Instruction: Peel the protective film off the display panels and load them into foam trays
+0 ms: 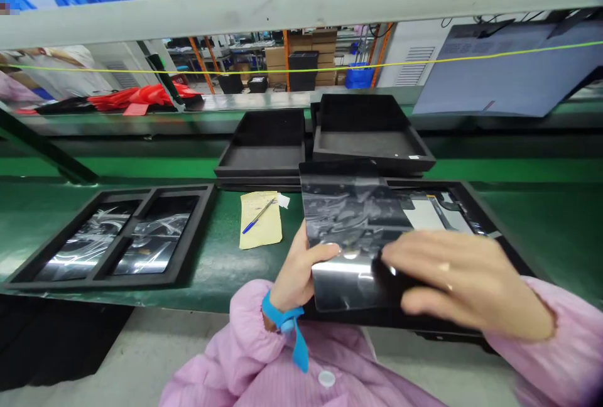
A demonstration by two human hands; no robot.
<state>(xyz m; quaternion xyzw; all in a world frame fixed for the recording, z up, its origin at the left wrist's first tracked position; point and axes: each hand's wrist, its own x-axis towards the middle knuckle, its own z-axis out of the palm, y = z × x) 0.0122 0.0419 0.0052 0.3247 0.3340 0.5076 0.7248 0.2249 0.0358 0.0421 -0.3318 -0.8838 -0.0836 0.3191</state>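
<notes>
Panel in left hand, over right tray

Your left hand [294, 272] pinches the panel [351, 231] by its left edge, thumb on the glossy face and fingers behind. The panel is raised and tilted, partly covering the right tray [485, 212]. Your right hand [456, 281] is at the panel's right side, fingers extended, thumb apart; blurred, so contact or pinch: cannot tell. A blue strap [282, 319] rings your left wrist. Left tray [194, 237]: two sheets, one per compartment. Between trays: a yellow note [268, 237], pen [252, 223] lying on it.
</notes>
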